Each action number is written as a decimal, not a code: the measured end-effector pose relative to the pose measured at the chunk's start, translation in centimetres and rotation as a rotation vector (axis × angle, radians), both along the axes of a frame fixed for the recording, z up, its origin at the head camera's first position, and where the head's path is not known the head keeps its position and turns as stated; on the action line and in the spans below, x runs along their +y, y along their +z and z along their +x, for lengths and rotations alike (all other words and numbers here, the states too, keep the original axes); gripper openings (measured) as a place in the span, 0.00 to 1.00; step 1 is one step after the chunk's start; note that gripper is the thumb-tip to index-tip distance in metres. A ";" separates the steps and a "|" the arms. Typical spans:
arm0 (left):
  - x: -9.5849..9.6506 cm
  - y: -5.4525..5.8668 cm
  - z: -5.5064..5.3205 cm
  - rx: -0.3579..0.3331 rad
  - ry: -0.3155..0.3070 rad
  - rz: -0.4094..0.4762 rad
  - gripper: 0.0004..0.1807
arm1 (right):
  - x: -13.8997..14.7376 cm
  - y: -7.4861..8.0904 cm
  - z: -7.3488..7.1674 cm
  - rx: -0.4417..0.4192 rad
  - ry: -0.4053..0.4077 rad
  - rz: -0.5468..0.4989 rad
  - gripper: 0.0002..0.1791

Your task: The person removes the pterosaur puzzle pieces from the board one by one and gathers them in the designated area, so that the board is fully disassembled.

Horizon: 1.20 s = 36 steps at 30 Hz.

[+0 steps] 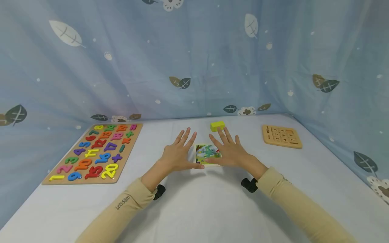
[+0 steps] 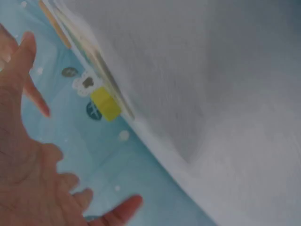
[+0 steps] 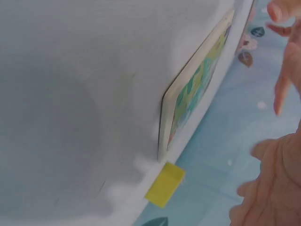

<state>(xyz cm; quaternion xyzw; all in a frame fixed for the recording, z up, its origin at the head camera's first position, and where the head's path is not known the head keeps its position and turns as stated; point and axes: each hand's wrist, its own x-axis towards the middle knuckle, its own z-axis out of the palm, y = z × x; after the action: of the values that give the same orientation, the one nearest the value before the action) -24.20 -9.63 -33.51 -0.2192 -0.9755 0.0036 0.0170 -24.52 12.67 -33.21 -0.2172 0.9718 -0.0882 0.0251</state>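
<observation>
Plainly, neither hand has hold of anything: the left hand (image 1: 179, 155) and the right hand (image 1: 232, 153) hang over the white-covered bench (image 1: 194, 209), fingers spread wide. Between them, flat on the bench, lies a rectangular, pale-framed picture board (image 1: 203, 153) showing a green creature; a bright yellow rectangular block (image 1: 217, 126) sits beyond it. The board should prove light, stiff and perhaps slick-faced, so its opposite side edges look the surest hold.

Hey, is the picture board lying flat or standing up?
Lying flat: the head view shows the picture board face up, and in the right wrist view its edge lies along the table.
</observation>
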 end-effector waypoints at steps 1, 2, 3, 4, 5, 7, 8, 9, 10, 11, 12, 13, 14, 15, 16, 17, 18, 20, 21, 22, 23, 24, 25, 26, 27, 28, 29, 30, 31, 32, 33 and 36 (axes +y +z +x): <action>0.3 -0.1 -0.2 -0.010 -0.010 0.012 0.66 | -0.4 0.0 -0.2 -0.016 0.006 0.013 0.51; 0.5 -0.2 -0.4 -0.023 -0.019 0.024 0.66 | -0.7 -0.1 -0.5 -0.033 0.013 0.022 0.49; 0.8 -0.3 -0.7 -0.036 -0.030 0.035 0.67 | -1.0 -0.1 -0.7 -0.052 0.018 0.034 0.47; 1.0 -0.3 -0.9 -0.054 -0.039 0.042 0.67 | -1.3 -0.1 -0.9 -0.069 0.023 0.045 0.45; 1.2 -0.3 -1.1 -0.073 -0.043 0.048 0.68 | -1.7 -0.2 -1.1 -0.082 0.028 0.057 0.44; 1.5 -0.3 -1.5 -0.129 -0.040 0.063 0.68 | -2.3 -0.4 -1.5 -0.106 0.038 0.069 0.40; 1.6 -0.3 -1.7 -0.163 -0.034 0.071 0.69 | -2.6 -0.4 -1.7 -0.115 0.040 0.071 0.38; 1.7 -0.4 -1.9 -0.200 -0.026 0.075 0.69 | -2.8 -0.5 -1.8 -0.121 0.042 0.072 0.36; 1.7 -0.5 -2.1 -0.238 -0.017 0.078 0.69 | -3.1 -0.5 -2.0 -0.123 0.044 0.073 0.34; 1.8 -0.5 -2.3 -0.277 -0.011 0.087 0.68 | -3.3 -0.5 -2.2 -0.123 0.046 0.070 0.32; 1.8 -0.6 -2.5 -0.318 -0.005 0.097 0.68 | -3.5 -0.6 -2.4 -0.123 0.046 0.066 0.30; 1.8 -0.7 -2.7 -0.356 -0.004 0.110 0.67 | -3.7 -0.6 -2.5 -0.118 0.050 0.065 0.28; 1.8 -0.8 -2.9 -0.387 -0.007 0.123 0.67 | -3.9 -0.7 -2.7 -0.117 0.048 0.064 0.26; 1.8 -0.9 -3.1 -0.414 -0.011 0.138 0.66 | -4.0 -0.7 -2.9 -0.114 0.046 0.065 0.24; 1.8 -1.0 -3.2 -0.435 -0.018 0.156 0.66 | -4.1 -0.8 -3.0 -0.107 0.044 0.067 0.23; 1.8 -1.1 -3.3 -0.451 -0.026 0.171 0.65 | -4.2 -0.9 -3.2 -0.101 0.039 0.064 0.22; 1.9 -1.1 -3.5 -0.464 -0.033 0.187 0.64 | -4.2 -0.9 -3.4 -0.093 0.032 0.062 0.21; 1.9 -1.3 -3.7 -0.473 -0.051 0.192 0.61 | -4.3 -1.1 -3.7 -0.081 0.019 0.054 0.21; 1.9 -1.4 -3.7 -0.476 -0.058 0.195 0.60 | -4.3 -1.1 -3.9 -0.081 0.013 0.046 0.21; 1.9 -1.5 -3.8 -0.479 -0.064 0.193 0.59 | -4.3 -1.2 -4.0 -0.084 0.007 0.038 0.20; 2.0 -1.6 -3.8 -0.482 -0.070 0.190 0.58 | -4.3 -1.3 -4.1 -0.087 0.004 0.030 0.20; 2.0 -1.7 -3.8 -0.484 -0.074 0.188 0.57 | -4.3 -1.3 -4.1 -0.093 0.004 0.021 0.19; 2.0 -1.7 -3.8 -0.486 -0.074 0.181 0.57 | -4.3 -1.4 -4.2 -0.102 0.006 0.012 0.19; 2.0 -1.8 -3.8 -0.488 -0.069 0.183 0.57 | -4.3 -1.4 -4.3 -0.105 0.013 0.005 0.19; 1.9 -1.7 -3.8 -0.489 -0.065 0.186 0.58 | -4.4 -1.5 -4.3 -0.112 0.018 -0.004 0.19; 1.9 -1.7 -3.8 -0.487 -0.059 0.187 0.58 | -4.4 -1.5 -4.4 -0.114 0.027 -0.010 0.19; 1.8 -1.7 -3.8 -0.481 -0.053 0.187 0.58 | -4.5 -1.5 -4.5 -0.113 0.037 -0.014 0.19; 1.8 -1.7 -3.8 -0.475 -0.046 0.188 0.59 | -4.6 -1.5 -4.6 -0.112 0.045 -0.021 0.19; 1.7 -1.6 -3.8 -0.473 -0.037 0.192 0.59 | -4.8 -1.5 -4.7 -0.110 0.052 -0.024 0.19; 1.6 -1.5 -3.8 -0.467 -0.033 0.194 0.59 | -4.9 -1.5 -4.8 -0.112 0.056 -0.030 0.19; 1.5 -1.4 -3.8 -0.464 -0.030 0.197 0.59 | -5.1 -1.5 -4.8 -0.120 0.056 -0.038 0.19; 1.3 -1.3 -3.7 -0.462 -0.021 0.214 0.59 | -5.5 -1.4 -5.0 -0.149 0.052 -0.064 0.19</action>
<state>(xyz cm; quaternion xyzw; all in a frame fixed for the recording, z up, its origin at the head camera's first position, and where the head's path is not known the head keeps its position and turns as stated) -27.92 -8.36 -34.86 -0.2211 -0.9460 -0.1499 -0.1835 -29.54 7.18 -34.65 -0.2358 0.9580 -0.1345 0.0927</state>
